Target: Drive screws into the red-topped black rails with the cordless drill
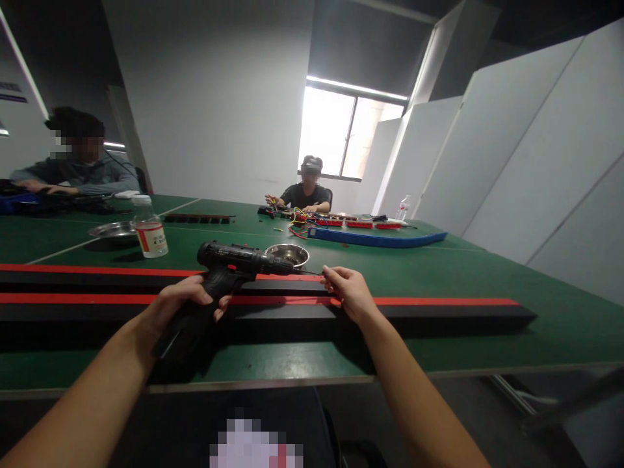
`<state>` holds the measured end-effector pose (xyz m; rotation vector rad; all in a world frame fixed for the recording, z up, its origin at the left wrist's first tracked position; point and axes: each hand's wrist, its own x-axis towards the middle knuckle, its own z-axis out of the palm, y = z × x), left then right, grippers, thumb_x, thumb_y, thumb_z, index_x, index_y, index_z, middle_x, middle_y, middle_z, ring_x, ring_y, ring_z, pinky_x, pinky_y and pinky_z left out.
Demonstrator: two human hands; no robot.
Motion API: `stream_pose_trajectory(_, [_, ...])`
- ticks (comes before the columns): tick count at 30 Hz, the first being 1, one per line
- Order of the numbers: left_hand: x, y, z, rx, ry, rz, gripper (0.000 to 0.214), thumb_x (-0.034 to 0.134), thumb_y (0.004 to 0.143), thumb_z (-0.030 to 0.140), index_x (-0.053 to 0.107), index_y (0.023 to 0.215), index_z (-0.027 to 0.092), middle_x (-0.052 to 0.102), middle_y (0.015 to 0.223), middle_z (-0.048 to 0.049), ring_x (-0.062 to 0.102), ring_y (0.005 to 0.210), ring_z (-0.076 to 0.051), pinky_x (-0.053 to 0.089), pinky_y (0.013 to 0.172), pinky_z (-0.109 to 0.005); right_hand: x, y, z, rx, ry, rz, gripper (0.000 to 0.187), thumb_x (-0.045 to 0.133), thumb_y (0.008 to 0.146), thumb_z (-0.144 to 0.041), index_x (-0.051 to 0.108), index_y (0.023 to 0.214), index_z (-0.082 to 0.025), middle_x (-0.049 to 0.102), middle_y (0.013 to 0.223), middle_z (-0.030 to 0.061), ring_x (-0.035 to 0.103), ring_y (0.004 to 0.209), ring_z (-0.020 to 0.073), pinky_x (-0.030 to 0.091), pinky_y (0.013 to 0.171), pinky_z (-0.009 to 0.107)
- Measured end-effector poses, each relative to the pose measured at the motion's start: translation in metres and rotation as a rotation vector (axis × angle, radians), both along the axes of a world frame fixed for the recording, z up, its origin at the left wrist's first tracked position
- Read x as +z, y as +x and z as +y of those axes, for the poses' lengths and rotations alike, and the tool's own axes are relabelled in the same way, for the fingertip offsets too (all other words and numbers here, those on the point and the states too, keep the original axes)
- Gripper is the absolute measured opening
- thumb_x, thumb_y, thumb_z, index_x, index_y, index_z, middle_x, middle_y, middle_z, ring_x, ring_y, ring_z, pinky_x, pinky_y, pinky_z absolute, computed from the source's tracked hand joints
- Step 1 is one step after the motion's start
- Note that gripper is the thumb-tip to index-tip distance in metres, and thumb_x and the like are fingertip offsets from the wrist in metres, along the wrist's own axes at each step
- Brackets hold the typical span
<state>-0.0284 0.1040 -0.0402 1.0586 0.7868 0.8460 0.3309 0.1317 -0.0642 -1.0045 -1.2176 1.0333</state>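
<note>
My left hand (188,300) is wrapped round the grip of a black cordless drill (234,260), which lies level with its chuck pointing right. A long thin bit (307,271) sticks out of the chuck. At the bit's tip, the fingers of my right hand (347,289) are pinched together; whether a small screw is between them is too small to make out. Below both hands lie two long black bars with red top strips (419,301), side by side along the table. Just behind the chuck stands a round metal bowl (294,249) with small dark pieces in it.
On the green table (487,273) stand a labelled bottle (151,235) and a metal dish (112,229) at left. A blue strip (375,237) and red parts with wires (324,221) lie farther back. One person (308,188) sits opposite, another (78,162) at far left.
</note>
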Motion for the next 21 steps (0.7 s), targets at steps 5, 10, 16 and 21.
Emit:
stream_pose_trajectory(5, [-0.003,-0.003,0.000,0.003,-0.012,-0.026,0.021,0.060,0.072,0.015,0.071,0.089,0.011,0.063,0.087,-0.0089,0.061,0.075,-0.019,0.053,0.069,-0.027,0.001,0.000,0.000,-0.001,0.015,-0.044,0.042,0.083,0.072,-0.056,0.073,0.073,-0.015,0.071,0.071,0.0055,0.052,0.058,0.0112,0.041,0.056,0.026])
stream_pose_trajectory(10, [0.003,0.002,-0.006,0.014,-0.016,-0.034,0.021,0.059,0.070,0.016,0.072,0.086,0.011,0.062,0.085,-0.0088,0.060,0.073,-0.019,0.053,0.067,-0.027,0.002,-0.001,-0.002,-0.020,0.026,-0.089,0.043,0.082,0.073,-0.057,0.073,0.072,-0.015,0.071,0.071,0.0061,0.053,0.058,0.0115,0.041,0.057,0.026])
stream_pose_trajectory(16, [0.008,0.004,-0.008,-0.008,-0.028,-0.029,0.020,0.062,0.068,0.017,0.073,0.084,0.012,0.062,0.082,-0.0083,0.059,0.073,-0.019,0.053,0.066,-0.026,0.004,-0.004,-0.004,-0.027,0.023,-0.101,0.045,0.082,0.071,-0.058,0.071,0.070,-0.015,0.070,0.068,0.0061,0.052,0.057,0.0115,0.041,0.056,0.026])
stream_pose_trajectory(21, [0.011,0.007,-0.011,0.044,-0.003,-0.003,0.023,0.061,0.064,0.016,0.074,0.083,0.013,0.063,0.083,-0.0081,0.059,0.073,-0.018,0.053,0.066,-0.026,0.007,-0.006,-0.006,-0.049,0.020,-0.114,0.045,0.082,0.071,-0.058,0.069,0.068,-0.015,0.069,0.066,0.0065,0.053,0.056,0.0117,0.041,0.055,0.026])
